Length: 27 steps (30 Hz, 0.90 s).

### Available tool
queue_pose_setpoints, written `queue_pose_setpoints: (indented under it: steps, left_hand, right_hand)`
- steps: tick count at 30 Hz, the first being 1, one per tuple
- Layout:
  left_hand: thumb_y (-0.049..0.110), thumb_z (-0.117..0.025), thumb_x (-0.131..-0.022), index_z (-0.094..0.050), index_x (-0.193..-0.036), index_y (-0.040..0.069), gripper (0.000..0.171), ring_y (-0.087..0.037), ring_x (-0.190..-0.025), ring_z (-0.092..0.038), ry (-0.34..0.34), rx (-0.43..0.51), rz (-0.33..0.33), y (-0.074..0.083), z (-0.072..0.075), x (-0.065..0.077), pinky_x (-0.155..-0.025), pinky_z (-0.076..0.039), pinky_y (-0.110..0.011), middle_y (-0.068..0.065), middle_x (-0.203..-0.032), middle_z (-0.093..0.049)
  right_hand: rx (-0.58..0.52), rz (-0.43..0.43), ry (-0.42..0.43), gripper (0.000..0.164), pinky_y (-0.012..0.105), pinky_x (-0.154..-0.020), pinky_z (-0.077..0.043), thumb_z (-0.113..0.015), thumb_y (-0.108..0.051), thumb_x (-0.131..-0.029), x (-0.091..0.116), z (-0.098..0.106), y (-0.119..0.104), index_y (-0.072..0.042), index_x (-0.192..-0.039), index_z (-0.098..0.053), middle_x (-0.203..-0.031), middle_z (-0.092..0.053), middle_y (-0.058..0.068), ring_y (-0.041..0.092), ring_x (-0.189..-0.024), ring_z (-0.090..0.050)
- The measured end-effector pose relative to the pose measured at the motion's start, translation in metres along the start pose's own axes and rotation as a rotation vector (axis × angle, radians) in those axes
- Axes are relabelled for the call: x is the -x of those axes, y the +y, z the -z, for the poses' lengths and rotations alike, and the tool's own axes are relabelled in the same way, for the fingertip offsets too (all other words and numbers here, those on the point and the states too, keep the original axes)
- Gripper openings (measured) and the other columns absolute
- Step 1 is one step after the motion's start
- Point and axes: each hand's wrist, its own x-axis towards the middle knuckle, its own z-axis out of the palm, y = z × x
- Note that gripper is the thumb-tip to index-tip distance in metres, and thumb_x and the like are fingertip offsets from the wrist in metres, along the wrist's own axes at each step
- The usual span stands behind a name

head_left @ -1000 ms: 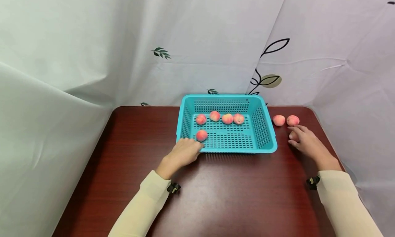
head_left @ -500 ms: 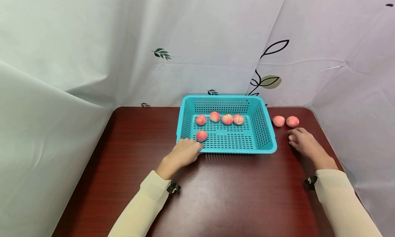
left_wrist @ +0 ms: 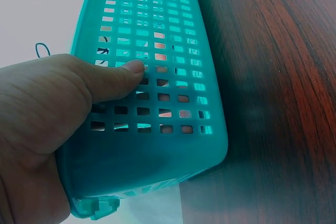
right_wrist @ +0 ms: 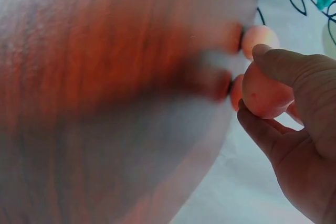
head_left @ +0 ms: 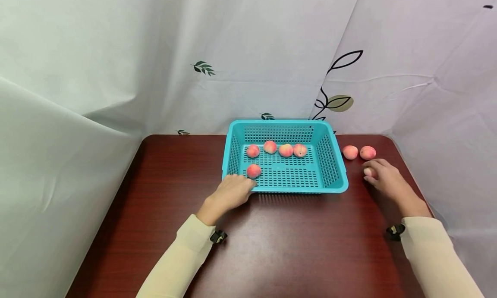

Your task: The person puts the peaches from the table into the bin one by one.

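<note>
My left hand grips the near wall of a turquoise plastic basket. In the left wrist view its thumb lies flat on the outside of the perforated wall, and the fingers are hidden behind it. At the right of the table, my right hand holds a peach between thumb and fingertips; the hand mostly covers it in the head view. Just beyond that hand lie two more pinkish peaches, one nearer the basket and another peach further right. Inside the basket, several peaches rest on the bottom.
The dark red-brown wooden table has a glossy top. A white curtain with printed leaves hangs behind it and along both sides. The basket stands near the table's back edge. A dark band with a small device circles the right wrist.
My right hand has shifted only slightly beside the two loose peaches, its fingertips now a little further from them. The left hand, basket and peaches inside have stayed put.
</note>
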Motion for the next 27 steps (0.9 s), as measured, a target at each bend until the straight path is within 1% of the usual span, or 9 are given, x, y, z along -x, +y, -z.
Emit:
queue_pose_setpoints:
  steps: [5, 9, 16, 19, 23, 27]
  left_hand:
    - [0.009, -0.067, -0.097, -0.051, -0.065, 0.020, 0.037, -0.012, -0.051, -0.032, 0.001, 0.000, -0.001, 0.000, 0.000, 0.000, -0.048, -0.022, -0.027, 0.005, -0.054, -0.032]
    - [0.009, -0.067, -0.097, -0.052, -0.066, 0.020, 0.035, -0.012, -0.051, -0.033, 0.002, 0.002, 0.002, 0.000, 0.000, 0.000, -0.048, -0.022, -0.027, 0.005, -0.054, -0.033]
    - [0.009, -0.068, -0.096, -0.051, -0.066, 0.019, 0.036, -0.013, -0.051, -0.033, -0.007, 0.004, 0.011, 0.000, 0.000, 0.000, -0.048, -0.023, -0.028, 0.005, -0.054, -0.032]
    - [0.010, -0.067, -0.097, -0.051, -0.066, 0.019, 0.036, -0.013, -0.051, -0.033, -0.004, 0.009, 0.010, 0.001, 0.001, -0.001, -0.048, -0.022, -0.028, 0.005, -0.054, -0.032]
    - [0.010, -0.067, -0.097, -0.052, -0.066, 0.019, 0.036, -0.013, -0.051, -0.034, -0.005, 0.010, 0.009, 0.001, 0.001, 0.000, -0.048, -0.022, -0.028, 0.005, -0.054, -0.033]
    - [0.009, -0.066, -0.097, -0.052, -0.066, 0.019, 0.036, -0.013, -0.051, -0.034, -0.010, 0.005, 0.011, 0.001, 0.000, 0.000, -0.048, -0.023, -0.028, 0.004, -0.053, -0.034]
  right_hand:
    - [0.001, 0.037, 0.074, 0.037, 0.068, -0.094, -0.044, -0.080, -0.001, -0.086, -0.003, 0.015, -0.012, 0.002, -0.119, -0.063, -0.128, -0.054, 0.029, 0.051, -0.113, -0.054]
    - [0.001, 0.092, 0.146, 0.039, 0.066, -0.092, -0.044, -0.081, 0.003, -0.083, -0.009, 0.028, -0.021, 0.002, -0.119, -0.064, -0.127, -0.056, 0.027, 0.048, -0.114, -0.054]
    - [0.009, 0.191, 0.222, 0.040, 0.064, -0.092, -0.044, -0.084, 0.004, -0.079, -0.024, 0.044, -0.035, 0.002, -0.114, -0.066, -0.123, -0.060, 0.024, 0.044, -0.115, -0.053]
    - [-0.001, 0.189, 0.217, 0.039, 0.064, -0.092, -0.043, -0.083, 0.003, -0.081, -0.029, 0.049, -0.041, 0.001, -0.115, -0.066, -0.124, -0.059, 0.023, 0.044, -0.116, -0.053]
    - [-0.006, 0.171, 0.174, 0.037, 0.064, -0.094, -0.041, -0.081, 0.000, -0.084, -0.034, 0.055, -0.050, 0.000, -0.119, -0.066, -0.128, -0.058, 0.023, 0.045, -0.118, -0.052]
    - [-0.012, 0.148, 0.138, 0.032, 0.065, -0.098, -0.040, -0.077, -0.007, -0.091, -0.037, 0.059, -0.062, -0.002, -0.121, -0.066, -0.132, -0.058, 0.021, 0.045, -0.123, -0.050]
